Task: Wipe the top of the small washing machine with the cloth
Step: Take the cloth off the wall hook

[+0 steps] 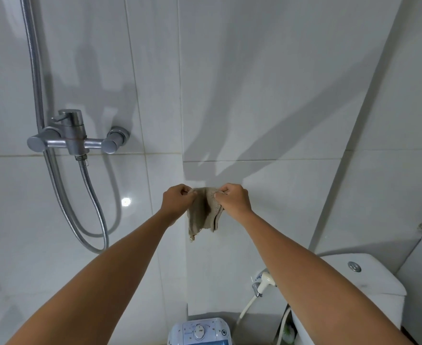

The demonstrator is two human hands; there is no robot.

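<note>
A small beige cloth (203, 215) hangs in the air in front of the tiled wall. My left hand (176, 199) pinches its upper left corner and my right hand (234, 199) grips its upper right edge, both arms stretched forward. The cloth is folded and droops between the two hands. Far below, at the bottom edge of the view, the small washing machine (200, 331) shows its pale blue and white top with a round dial. Only the back part of the machine is visible.
A metal shower mixer (74, 138) and its hose (93, 202) are fixed to the wall at left. A white toilet cistern (364, 277) stands at right, with a bidet sprayer (263, 282) on the wall between it and the machine.
</note>
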